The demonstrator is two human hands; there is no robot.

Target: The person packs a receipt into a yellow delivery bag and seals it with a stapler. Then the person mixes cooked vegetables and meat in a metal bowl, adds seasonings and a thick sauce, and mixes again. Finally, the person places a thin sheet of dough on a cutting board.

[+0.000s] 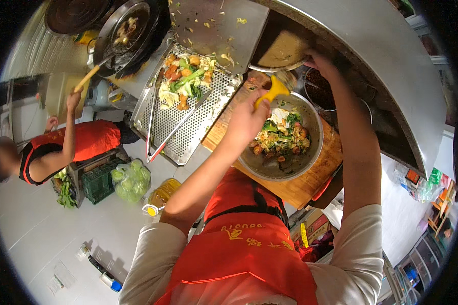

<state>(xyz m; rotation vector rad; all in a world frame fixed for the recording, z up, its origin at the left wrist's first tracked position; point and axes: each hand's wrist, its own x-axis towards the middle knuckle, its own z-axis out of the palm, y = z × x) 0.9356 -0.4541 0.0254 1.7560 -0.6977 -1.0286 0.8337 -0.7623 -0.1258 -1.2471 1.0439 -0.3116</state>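
My left hand (248, 118) is closed around a yellow plastic handled tool (273, 92) above the left rim of a large metal mixing bowl (307, 164). In the bowl lies a mix of greens, browned balls and other chopped food (286, 133). My right hand (318, 61) reaches to the back, at the rim of a pan of tan sauce or powder (284, 51); its fingers are blurred, and whether they grip the rim is unclear. Beside it stands a pot of dark red seasoning (320, 89). The bowl rests on a wooden board (301, 194).
Left of the board, a perforated metal tray (175, 141) holds cooked vegetables and long metal tongs (183, 124). A co-worker (76, 141) at the far left holds a ladle over a wok of oil (126, 38). An oil jug (164, 194) and bagged green vegetables (131, 181) are on the floor.
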